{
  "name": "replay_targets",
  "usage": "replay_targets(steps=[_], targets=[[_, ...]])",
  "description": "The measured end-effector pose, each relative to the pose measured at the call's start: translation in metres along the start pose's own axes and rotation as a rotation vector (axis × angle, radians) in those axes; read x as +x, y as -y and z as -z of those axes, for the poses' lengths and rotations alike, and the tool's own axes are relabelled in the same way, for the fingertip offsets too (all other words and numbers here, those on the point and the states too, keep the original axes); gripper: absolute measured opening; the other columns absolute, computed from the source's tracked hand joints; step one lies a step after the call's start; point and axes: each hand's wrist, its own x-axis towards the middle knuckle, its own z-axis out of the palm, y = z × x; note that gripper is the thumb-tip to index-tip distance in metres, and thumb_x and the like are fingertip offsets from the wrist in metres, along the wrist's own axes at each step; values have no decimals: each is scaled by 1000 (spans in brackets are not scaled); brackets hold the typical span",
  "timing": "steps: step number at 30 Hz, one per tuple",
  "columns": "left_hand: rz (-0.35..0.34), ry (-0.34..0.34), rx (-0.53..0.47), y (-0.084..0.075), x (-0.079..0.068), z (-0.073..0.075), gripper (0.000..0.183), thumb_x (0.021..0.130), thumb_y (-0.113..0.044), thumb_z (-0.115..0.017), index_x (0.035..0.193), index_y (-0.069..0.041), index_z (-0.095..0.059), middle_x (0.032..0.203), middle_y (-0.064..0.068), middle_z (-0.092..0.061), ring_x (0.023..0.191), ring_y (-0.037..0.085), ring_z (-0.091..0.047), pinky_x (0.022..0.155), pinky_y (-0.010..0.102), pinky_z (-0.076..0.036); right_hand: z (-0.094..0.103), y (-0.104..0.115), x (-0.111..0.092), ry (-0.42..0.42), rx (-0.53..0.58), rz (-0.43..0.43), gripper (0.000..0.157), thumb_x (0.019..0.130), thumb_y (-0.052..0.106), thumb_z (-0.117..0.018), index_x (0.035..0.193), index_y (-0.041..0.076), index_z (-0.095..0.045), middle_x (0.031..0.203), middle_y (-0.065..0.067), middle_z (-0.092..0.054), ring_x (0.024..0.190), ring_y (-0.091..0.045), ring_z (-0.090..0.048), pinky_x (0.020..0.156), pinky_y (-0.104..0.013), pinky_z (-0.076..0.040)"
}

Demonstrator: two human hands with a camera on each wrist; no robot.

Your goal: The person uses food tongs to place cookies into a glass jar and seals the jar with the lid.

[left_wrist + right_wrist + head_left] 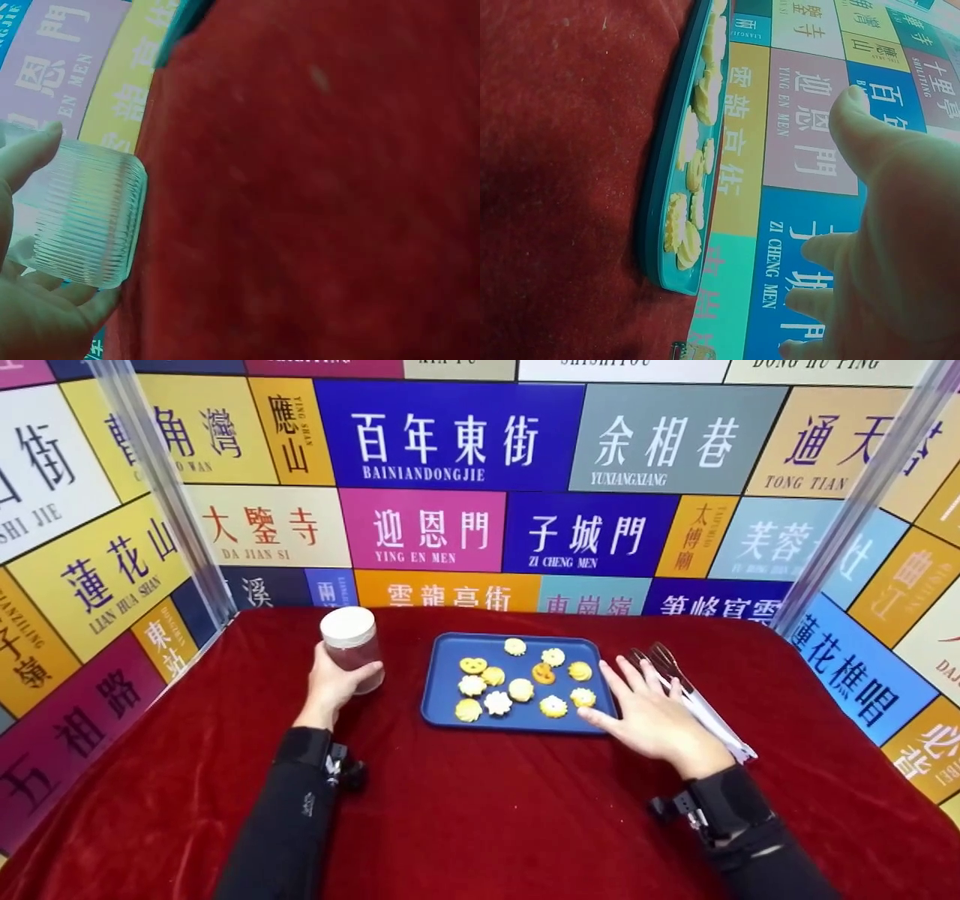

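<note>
My left hand (330, 679) grips a clear ribbed plastic jar (94, 214) with a white lid (348, 627), thumb on one side and fingers around the other. The jar stands upright left of a blue rectangular tray (442, 721). Several small cookies lie spread on the tray, among them a flower-shaped cookie (497, 703) and a pretzel-shaped one (473, 665). My right hand (652, 716) is over the tray's right edge with fingers spread, holding nothing. In the right wrist view its fingers are straight and apart from the tray.
A pair of long utensils with brown heads and white handles (709, 712) lies right of the tray, partly behind my right hand. A dark red cloth (487, 810) covers the table. Behind rises a wall of coloured signs (450, 435), with clear upright posts (855, 502) at the corners.
</note>
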Motion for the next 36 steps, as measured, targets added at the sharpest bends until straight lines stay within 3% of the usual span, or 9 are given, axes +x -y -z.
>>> replay_targets(steps=[7,17,22,28,36], targets=[[-20,-37,-8,3,1,-1,108,82,-16,-91,166,-9,-21,162,22,-42,149,36,-39,126,47,-31,0,0,-1,6,8,-1,102,98,81,-45,170,12,-24,175,-24,-18,159,-54,-6,117,-84,-4],[-63,-82,119,-2,1,2,98,82,-25,-92,157,1,-35,154,25,-52,144,39,-47,122,50,-36,1,2,-1,5,0,7,101,99,81,-44,170,12,-23,175,-23,-17,159,-53,-6,117,-84,-5],[-78,-89,111,-10,0,10,97,82,-26,-93,156,0,-37,153,24,-53,142,38,-49,121,50,-38,2,2,1,7,0,6,101,99,81,-44,170,12,-23,175,-23,-17,159,-53,-5,117,-84,-4],[-120,-74,109,-25,-5,15,97,81,-29,-94,156,-1,-40,149,21,-57,138,36,-52,119,50,-40,2,2,2,10,-8,6,101,99,81,-43,170,13,-23,175,-23,-17,159,-54,-6,117,-84,-5],[-148,-5,127,-39,-20,4,98,79,-34,-95,156,-2,-43,149,19,-58,137,34,-54,118,52,-42,-1,0,0,0,2,14,100,100,79,-45,170,12,-25,175,-23,-18,158,-54,-8,116,-85,-3]])
